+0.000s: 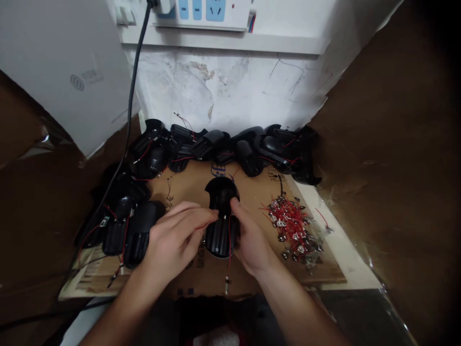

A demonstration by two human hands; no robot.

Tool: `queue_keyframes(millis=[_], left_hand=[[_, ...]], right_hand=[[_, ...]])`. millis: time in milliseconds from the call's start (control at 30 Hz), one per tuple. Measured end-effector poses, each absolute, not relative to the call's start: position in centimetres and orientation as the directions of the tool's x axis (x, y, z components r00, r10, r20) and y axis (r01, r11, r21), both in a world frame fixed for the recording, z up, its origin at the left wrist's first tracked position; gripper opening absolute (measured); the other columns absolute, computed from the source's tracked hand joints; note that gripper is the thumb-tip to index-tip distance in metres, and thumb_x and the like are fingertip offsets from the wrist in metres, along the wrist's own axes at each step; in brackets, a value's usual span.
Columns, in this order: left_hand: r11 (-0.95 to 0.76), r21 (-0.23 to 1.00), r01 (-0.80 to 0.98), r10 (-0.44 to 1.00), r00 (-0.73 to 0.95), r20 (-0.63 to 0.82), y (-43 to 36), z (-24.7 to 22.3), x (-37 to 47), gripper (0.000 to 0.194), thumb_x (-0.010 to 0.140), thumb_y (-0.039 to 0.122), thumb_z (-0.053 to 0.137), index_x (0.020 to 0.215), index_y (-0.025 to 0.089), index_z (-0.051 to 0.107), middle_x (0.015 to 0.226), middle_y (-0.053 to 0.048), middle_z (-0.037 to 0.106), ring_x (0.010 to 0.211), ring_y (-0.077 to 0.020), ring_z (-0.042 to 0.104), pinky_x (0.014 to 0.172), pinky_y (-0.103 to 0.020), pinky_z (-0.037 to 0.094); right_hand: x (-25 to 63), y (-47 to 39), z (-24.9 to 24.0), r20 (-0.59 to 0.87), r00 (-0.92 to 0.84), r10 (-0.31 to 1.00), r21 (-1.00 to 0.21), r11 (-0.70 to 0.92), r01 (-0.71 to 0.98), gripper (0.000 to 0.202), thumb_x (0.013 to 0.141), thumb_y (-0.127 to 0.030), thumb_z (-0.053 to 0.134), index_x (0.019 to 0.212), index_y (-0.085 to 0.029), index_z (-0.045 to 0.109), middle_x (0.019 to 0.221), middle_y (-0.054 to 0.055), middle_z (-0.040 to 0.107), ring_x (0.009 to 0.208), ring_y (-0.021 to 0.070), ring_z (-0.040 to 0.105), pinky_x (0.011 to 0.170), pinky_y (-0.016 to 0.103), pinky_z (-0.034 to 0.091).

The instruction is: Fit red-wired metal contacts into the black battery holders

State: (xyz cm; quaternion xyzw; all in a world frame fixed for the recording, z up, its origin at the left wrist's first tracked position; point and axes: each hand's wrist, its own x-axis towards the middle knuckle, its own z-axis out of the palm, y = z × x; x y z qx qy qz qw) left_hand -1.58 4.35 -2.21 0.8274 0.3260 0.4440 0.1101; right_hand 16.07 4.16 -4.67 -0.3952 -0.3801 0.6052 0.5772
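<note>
A black plastic housing (218, 240) with a ribbed lower half and a curved, notched top is held above the cardboard. My right hand (252, 240) is closed around its right side, the thumb on its edge. My left hand (180, 230) is closed in a pinch at the housing's left side; a short red wire (203, 226) shows between its fingers, and what sits at the fingertips is hidden. Another red wire (229, 250) runs down the housing's front and hangs below it, ending in a small connector (226, 283).
More black housings (248, 158) with red wires lie along the back and at the left (140, 235). On the right is a pile of small metal parts with red wires (293, 226). A black cable (131, 96) hangs from the power strip (201, 14). Cardboard walls (389, 144) flank both sides.
</note>
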Motion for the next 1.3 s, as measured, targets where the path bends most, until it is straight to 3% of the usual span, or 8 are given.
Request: queue_keyframes(millis=[233,500,900,1067,1200,1300], left_hand=[[-0.693,0.566,0.447,0.716,0.338,0.61,4.2,-2.0,-1.2,0.032,0.096,-0.001,0.07,0.116,0.023,0.076,0.106,-0.002,0.082,0.099,-0.016,0.073,0.088,-0.028,0.06],[-0.702,0.591,0.398,0.712,0.369,0.598,4.3,-1.6,-1.0,0.029,0.095,0.001,0.07,0.116,0.02,0.072,0.109,-0.005,0.079,0.1,-0.0166,0.074,0.091,-0.03,0.059],[-0.698,0.639,0.322,0.715,0.361,0.599,3.6,-1.5,-0.6,0.027,0.094,0.001,0.073,0.112,0.021,0.074,0.101,-0.003,0.078,0.093,-0.0166,0.072,0.082,-0.031,0.058],[-0.653,0.691,0.311,0.754,0.353,0.554,3.6,-1.4,-0.8,0.023,0.099,0.007,0.072,0.112,0.024,0.078,0.103,-0.004,0.081,0.097,-0.0186,0.075,0.087,-0.033,0.059],[-0.543,0.801,0.25,0.839,0.128,0.529,3.4,-1.6,0.1,0.01,0.096,0.017,0.079,0.102,0.024,0.08,0.099,-0.004,0.073,0.088,-0.017,0.068,0.079,-0.031,0.057],[-0.26,0.965,-0.041,0.964,0.048,0.262,3.4,-1.7,0.9,0.018,0.088,0.026,0.089,0.102,0.023,0.078,0.094,-0.002,0.066,0.083,-0.0141,0.063,0.075,-0.026,0.056]], right_hand=[[16.0,4.1,-5.3,-0.059,-0.002,0.998,-0.901,-0.054,-0.43,0.044,0.101,-0.066,0.063,0.115,-0.027,0.077,0.108,0.004,0.08,0.132,0.0296,0.066,0.115,0.047,0.051],[16.1,3.7,-5.2,0.002,0.0,1.0,-0.915,0.002,-0.404,0.049,0.104,-0.064,0.063,0.14,-0.032,0.072,0.142,0.003,0.072,0.142,0.0295,0.058,0.125,0.047,0.04],[16.2,2.3,-4.4,0.074,0.047,0.996,-0.954,0.084,-0.288,0.046,0.108,-0.064,0.056,0.133,-0.03,0.074,0.125,0.004,0.076,0.118,0.0259,0.068,0.106,0.04,0.053],[17.0,2.6,-3.3,0.137,0.005,0.991,-0.975,0.135,-0.178,0.042,0.109,-0.062,0.056,0.131,-0.033,0.076,0.13,0.004,0.076,0.128,0.0279,0.066,0.111,0.04,0.05],[16.9,2.3,-3.1,0.175,-0.004,0.985,-0.967,0.171,-0.187,0.044,0.111,-0.061,0.051,0.138,-0.034,0.072,0.134,0.004,0.075,0.125,0.027,0.068,0.108,0.04,0.052],[16.8,2.2,-3.3,0.242,-0.005,0.97,-0.961,0.239,-0.137,0.043,0.112,-0.059,0.049,0.14,-0.033,0.07,0.136,0.005,0.074,0.123,0.0272,0.068,0.108,0.041,0.051]])
